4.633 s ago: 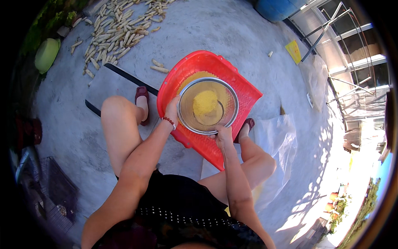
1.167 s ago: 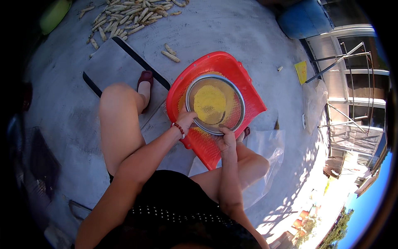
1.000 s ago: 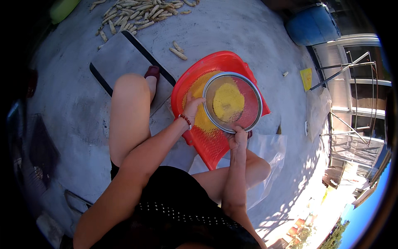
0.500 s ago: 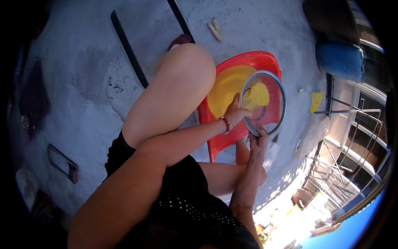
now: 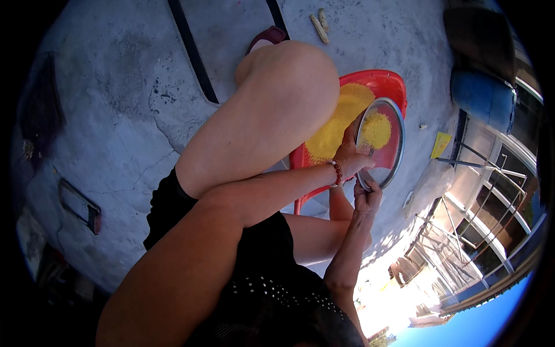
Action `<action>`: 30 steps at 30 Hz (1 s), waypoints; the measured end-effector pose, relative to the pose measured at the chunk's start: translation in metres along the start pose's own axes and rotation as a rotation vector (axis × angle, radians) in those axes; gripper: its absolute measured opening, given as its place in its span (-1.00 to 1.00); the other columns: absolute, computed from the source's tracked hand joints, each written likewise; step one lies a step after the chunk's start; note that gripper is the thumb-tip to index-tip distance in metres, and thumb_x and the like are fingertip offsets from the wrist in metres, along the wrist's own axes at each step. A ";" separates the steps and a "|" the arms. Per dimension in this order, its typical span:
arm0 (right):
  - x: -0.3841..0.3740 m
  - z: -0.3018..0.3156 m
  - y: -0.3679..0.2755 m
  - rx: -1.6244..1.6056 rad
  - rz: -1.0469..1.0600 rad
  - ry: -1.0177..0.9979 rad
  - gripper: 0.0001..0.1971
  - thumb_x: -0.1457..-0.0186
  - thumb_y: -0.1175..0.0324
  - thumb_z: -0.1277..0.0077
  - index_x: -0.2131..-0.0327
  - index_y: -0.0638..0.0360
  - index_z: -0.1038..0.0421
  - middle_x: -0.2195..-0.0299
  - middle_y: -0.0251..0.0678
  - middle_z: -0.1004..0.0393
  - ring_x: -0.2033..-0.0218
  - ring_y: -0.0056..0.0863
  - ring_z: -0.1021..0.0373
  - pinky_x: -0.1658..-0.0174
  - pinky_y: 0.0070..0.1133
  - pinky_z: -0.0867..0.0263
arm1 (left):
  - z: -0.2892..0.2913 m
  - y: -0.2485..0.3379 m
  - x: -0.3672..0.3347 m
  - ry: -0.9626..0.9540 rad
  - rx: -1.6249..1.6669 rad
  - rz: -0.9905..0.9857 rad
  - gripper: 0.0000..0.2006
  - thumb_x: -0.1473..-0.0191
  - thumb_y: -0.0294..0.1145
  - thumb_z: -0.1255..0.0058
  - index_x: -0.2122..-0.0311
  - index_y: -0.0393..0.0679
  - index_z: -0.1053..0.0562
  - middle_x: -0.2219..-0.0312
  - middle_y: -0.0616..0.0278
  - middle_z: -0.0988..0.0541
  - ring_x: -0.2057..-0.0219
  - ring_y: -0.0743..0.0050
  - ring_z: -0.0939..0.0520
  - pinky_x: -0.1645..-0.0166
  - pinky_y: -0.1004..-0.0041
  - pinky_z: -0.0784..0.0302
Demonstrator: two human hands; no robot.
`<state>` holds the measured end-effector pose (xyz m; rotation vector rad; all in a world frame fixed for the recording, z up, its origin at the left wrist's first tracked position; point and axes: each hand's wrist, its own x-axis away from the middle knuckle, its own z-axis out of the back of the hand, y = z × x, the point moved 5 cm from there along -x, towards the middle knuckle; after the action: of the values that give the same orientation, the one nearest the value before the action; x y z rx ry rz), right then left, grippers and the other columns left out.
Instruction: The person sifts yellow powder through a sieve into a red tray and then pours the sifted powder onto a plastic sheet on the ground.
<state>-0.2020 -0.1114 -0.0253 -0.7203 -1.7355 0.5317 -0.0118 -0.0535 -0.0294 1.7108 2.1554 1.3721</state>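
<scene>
Metal sieve [image 5: 388,155] (one) is held mouth-up over one red scoop [image 5: 393,85], outline long near-to-far; left rim gripped by left hand [image 5: 351,156], near rim by right hand [image 5: 367,199]. Two cobs [image 5: 318,29] beyond.

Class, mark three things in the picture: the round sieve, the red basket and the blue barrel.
Round sieve [image 5: 389,154]: head view, on its bare mesh.
Red basket [image 5: 388,86]: head view, on its inner wall.
Blue barrel [image 5: 482,99]: head view, on its side.
</scene>
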 end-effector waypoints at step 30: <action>0.012 -0.003 -0.004 -0.051 -0.002 0.122 -0.72 0.21 0.73 0.23 0.29 0.51 -0.21 0.37 -0.11 -0.38 0.38 -0.36 -0.38 0.29 -0.57 -0.39 | -0.001 -0.003 0.012 0.037 -0.114 0.049 -0.03 0.50 -0.41 -0.03 -0.10 -0.39 0.19 -0.02 -0.18 -0.05 -0.12 0.01 -0.03 -0.16 0.43 0.06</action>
<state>-0.2023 -0.1061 -0.0135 -0.7718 -1.6409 0.4347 -0.0189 -0.0441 -0.0251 1.7207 2.0234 1.5184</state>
